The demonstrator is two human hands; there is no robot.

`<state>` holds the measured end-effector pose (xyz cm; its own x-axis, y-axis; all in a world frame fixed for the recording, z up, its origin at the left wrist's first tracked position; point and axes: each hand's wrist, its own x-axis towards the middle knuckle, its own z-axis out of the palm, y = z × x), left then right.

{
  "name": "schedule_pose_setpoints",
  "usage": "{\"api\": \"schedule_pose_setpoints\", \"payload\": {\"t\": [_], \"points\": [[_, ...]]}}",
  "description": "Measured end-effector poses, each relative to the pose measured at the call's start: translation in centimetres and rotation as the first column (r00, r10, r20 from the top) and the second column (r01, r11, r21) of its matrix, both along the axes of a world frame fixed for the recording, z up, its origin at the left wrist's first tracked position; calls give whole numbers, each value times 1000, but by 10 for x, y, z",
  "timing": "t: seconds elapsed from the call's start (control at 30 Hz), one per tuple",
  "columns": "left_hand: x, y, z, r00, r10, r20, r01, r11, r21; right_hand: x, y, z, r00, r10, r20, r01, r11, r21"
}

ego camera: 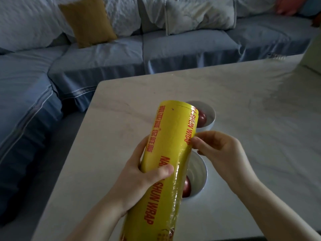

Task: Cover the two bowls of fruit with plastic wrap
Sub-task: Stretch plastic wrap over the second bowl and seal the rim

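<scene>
A big yellow roll of plastic wrap [166, 153] with red lettering is held slantwise above the table. My left hand [139, 173] grips it round the middle, thumb on top. My right hand [220, 152] pinches the film at the roll's right edge with thumb and fingertips. Behind the roll stand two white bowls, each with dark red fruit inside: the far bowl [209, 117] and the near bowl [199, 173]. The roll hides the left part of both bowls.
The bowls stand on a pale marble-look table [260, 119]. A blue-covered corner sofa [104, 56] with a mustard cushion [88, 21] and white pillows runs along the left and back. A pale object [312, 54] sits at the table's far right edge.
</scene>
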<state>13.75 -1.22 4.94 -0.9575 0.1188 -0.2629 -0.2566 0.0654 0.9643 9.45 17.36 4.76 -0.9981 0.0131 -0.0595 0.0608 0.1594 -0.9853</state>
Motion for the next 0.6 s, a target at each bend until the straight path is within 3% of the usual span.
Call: {"api": "schedule_pose_setpoints", "payload": {"t": [0.27,0.43,0.6], "points": [[5,-1,-1,999,-16,44,17,1000,-17,0,3,-9,997,44,-63,-40,996,77],[8,2,0,994,105,-5,-104,986,-132,8,2,-5,998,29,-51,-40,973,-229],[13,7,2,989,133,-65,-146,952,-270,9,-7,2,981,91,174,14,853,-521]]}}
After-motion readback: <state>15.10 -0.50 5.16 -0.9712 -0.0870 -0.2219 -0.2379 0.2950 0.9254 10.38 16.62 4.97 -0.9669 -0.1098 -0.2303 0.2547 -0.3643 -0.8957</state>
